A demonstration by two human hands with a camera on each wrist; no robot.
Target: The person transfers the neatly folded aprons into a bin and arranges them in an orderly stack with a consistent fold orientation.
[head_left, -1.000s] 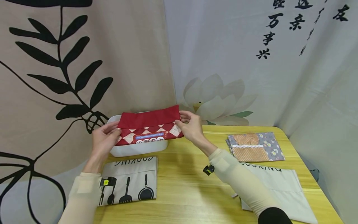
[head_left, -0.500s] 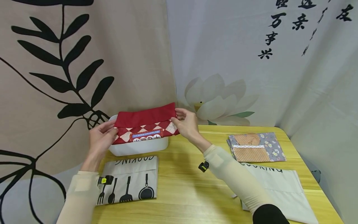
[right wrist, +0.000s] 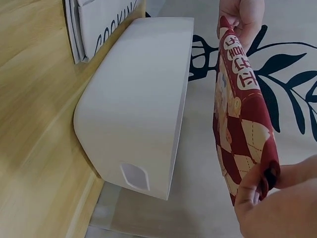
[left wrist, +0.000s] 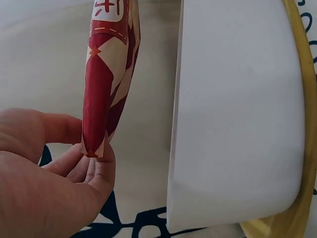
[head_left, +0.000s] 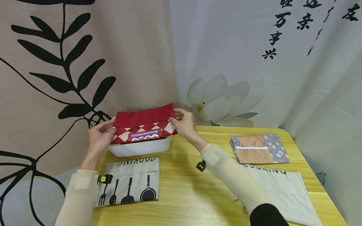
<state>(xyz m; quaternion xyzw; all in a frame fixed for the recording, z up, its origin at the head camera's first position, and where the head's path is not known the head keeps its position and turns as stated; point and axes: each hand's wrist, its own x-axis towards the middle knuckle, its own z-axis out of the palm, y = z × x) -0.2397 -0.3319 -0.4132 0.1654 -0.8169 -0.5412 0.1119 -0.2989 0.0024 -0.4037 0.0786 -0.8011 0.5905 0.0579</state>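
A folded red apron [head_left: 143, 116] with a diamond-check lower part is stretched between both hands in the head view. My left hand [head_left: 97, 138] pinches its left end between thumb and fingers, and my right hand [head_left: 185, 124] pinches the right end. Beneath it stands a white plastic bin [head_left: 141, 148], mostly covered by the apron from above. Both wrist views show a gap between the apron [right wrist: 242, 119] and the rim of the bin [left wrist: 237, 114]. The bin's inside is hidden.
In front of the bin lies a folded white cloth [head_left: 133, 182] printed with cooking utensils. At the right of the wooden table [head_left: 186, 188] are a folded grey floral apron [head_left: 254, 150] and another white cloth [head_left: 288, 194], partly under the right arm. Curtains [head_left: 135, 56] hang behind.
Both hands have moved a little to the left with the apron, which now sits more squarely over the bin. Both grips stay the same.
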